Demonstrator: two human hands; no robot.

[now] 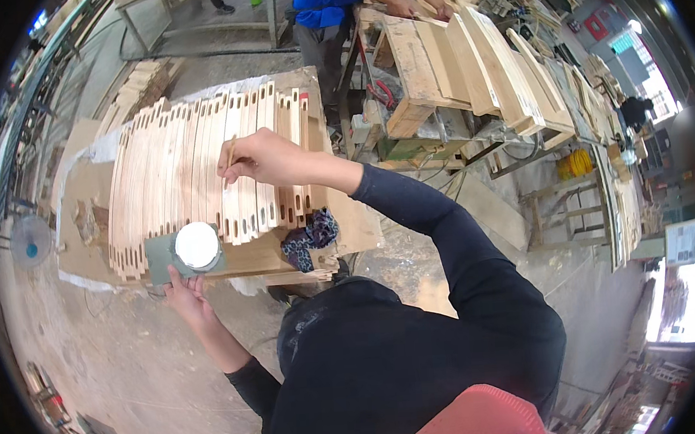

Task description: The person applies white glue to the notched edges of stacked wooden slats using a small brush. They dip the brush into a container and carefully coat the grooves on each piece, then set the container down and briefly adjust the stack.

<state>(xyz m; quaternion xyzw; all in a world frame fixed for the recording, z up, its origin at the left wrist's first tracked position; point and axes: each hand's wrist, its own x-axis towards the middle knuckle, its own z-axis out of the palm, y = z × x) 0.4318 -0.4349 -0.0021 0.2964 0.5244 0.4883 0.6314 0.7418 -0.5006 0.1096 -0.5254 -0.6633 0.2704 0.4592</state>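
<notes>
My right hand (263,158) is closed in a pinch on a thin wooden stick (231,154), held over a row of pale wooden slats (181,159). The slats lie side by side on a brown board, with dark slots cut near their ends. At the near left edge of the row, my left hand (187,294) grips the edge of a grey-green sheet (161,260). A round tub with a white top (197,245) stands on that sheet. Whether the white is a lid or the contents, I cannot tell.
A patterned cloth (311,239) lies at the board's near right. Beyond, a person in a blue shirt (320,5) has both hands by planks (497,64) on a wooden bench. A pair of red-handled pliers (380,94) hangs at its side. A clear round container (32,240) is at left.
</notes>
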